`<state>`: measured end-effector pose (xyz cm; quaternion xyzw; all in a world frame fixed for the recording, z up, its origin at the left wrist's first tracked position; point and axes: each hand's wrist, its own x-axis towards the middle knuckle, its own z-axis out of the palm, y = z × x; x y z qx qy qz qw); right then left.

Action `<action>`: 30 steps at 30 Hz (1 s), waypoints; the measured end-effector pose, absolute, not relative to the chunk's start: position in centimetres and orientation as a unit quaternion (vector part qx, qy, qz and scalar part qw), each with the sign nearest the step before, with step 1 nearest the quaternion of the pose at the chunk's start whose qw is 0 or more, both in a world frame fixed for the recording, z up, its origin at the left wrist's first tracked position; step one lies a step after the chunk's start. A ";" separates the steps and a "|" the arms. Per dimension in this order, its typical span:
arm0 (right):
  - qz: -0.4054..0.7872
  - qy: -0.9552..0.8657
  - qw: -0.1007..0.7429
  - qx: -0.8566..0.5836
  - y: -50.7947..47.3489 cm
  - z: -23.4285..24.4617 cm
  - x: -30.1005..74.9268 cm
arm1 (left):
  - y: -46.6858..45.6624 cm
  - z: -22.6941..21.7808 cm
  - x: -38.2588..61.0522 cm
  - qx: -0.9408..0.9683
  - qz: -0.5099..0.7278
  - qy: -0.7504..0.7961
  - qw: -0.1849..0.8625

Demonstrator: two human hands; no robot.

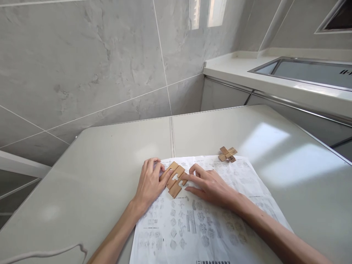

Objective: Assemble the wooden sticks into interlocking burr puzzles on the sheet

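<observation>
Several flat notched wooden puzzle pieces (173, 190) lie side by side on a printed paper sheet (192, 234), with white cut-out gaps showing between them. My left hand (148, 183) grips the group at its left edge, thumb on top and fingers curled at the far side. At the right edge, my right hand (210, 185) touches a piece with its stretched index finger; the thumb is apart, just below. Near the sheet's far edge stands a cross-shaped assembly of wooden pieces (227, 154), with a dark mark on one of its arms.
The sheet, printed with small diagrams, lies on a glossy pale table (110, 161) with a seam down its middle. A pale cable (49, 253) lies at the lower left. Behind are a grey tiled wall (82, 55) and, at right, a white counter (228, 68).
</observation>
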<state>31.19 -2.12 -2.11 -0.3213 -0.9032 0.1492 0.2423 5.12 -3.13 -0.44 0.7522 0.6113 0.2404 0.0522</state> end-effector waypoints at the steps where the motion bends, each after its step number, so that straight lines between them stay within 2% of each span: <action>1: 0.148 -0.904 0.241 -0.320 -2.1 -2.2 31.2 | -3.1 -0.5 5.1 0.751 0.241 0.613 0.054; 16: 0.179 -0.902 0.229 -0.319 -2.0 -2.2 30.9 | -3.5 -0.7 4.9 0.739 0.283 0.599 0.123; 20: 0.203 -0.901 0.230 -0.307 -1.9 -2.1 31.0 | -3.7 0.3 5.4 0.699 0.350 0.592 0.196; 26: 0.219 -0.898 0.221 -0.311 -1.9 -2.0 31.1 | -4.5 1.2 6.2 0.598 0.396 0.575 0.395; 30: 0.222 -0.898 0.218 -0.313 -2.0 -1.9 31.2 | -4.7 1.0 6.3 0.565 0.409 0.561 0.445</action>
